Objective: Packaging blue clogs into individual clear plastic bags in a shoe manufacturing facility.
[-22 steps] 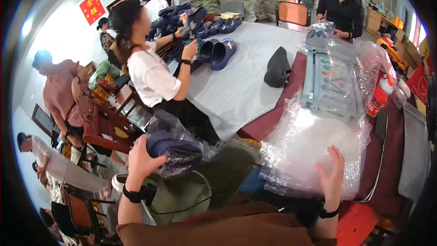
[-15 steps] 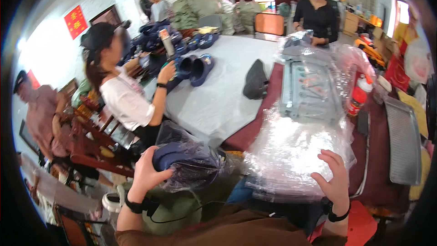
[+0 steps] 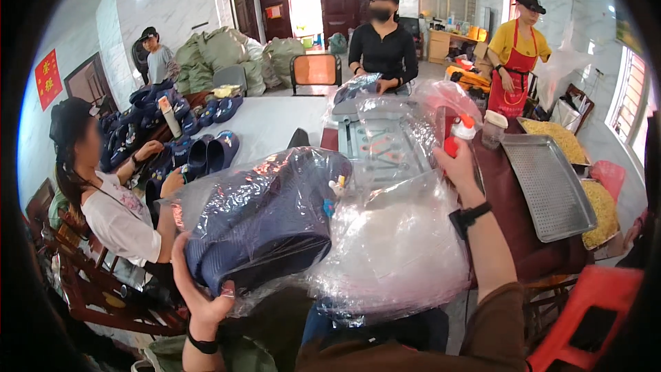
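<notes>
While a bagged pair of navy clogs [image 3: 265,224] is gripped from below by the left hand [image 3: 200,289] at the near left, the right hand [image 3: 460,165] – farther right – is closed around a red-and-white bottle [image 3: 456,134].

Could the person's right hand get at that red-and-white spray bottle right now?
Probably yes: the right hand is already up against the spray bottle with nothing between them, while the left hand holds the bagged blue shoes.
</notes>
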Tool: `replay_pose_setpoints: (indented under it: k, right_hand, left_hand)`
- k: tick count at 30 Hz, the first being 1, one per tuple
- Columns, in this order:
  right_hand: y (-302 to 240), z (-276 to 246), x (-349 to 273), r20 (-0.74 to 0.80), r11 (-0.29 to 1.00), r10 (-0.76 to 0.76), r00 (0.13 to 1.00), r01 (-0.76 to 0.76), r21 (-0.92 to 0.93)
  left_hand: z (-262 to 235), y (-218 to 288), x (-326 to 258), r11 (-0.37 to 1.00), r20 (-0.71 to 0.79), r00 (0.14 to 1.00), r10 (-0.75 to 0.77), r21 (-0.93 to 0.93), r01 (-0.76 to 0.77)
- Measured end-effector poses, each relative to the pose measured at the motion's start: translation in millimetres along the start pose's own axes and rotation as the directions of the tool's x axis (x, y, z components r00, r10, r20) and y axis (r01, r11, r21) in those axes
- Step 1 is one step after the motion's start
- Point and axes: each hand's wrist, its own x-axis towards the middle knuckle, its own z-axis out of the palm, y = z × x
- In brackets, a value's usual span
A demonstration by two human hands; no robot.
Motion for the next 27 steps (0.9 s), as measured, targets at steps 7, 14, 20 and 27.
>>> replay_pose_setpoints:
  k: [7, 14, 20, 27]
  right_hand:
    - [33.7, 39.6, -3.3, 0.124, 0.913, 0.302, 0.945, -0.324, 0.247]
    - [0.2, -23.0, -45.7, 0.505, 0.972, 0.112, 0.856, -0.2, 0.124]
    - [-10.6, -61.4, -127.4, 0.352, 0.92, -0.309, 0.884, 0.371, -0.125]
    - [-23.2, -98.8, -160.4, 0.188, 0.954, -0.144, 0.972, 0.085, 0.288]
  left_hand:
    - [49.6, -39.6, -2.2, 0.99, -0.078, 0.997, -0.017, -0.144, 0.006]
    - [74.7, -68.2, -2.9, 0.977, -0.218, 0.968, -0.129, -0.195, 0.086]
    - [101.4, -76.4, -1.9, 0.933, -0.203, 0.944, -0.26, -0.306, 0.191]
    - [150.3, -60.9, 2.1, 0.927, -0.166, 0.96, -0.223, -0.341, 0.156]
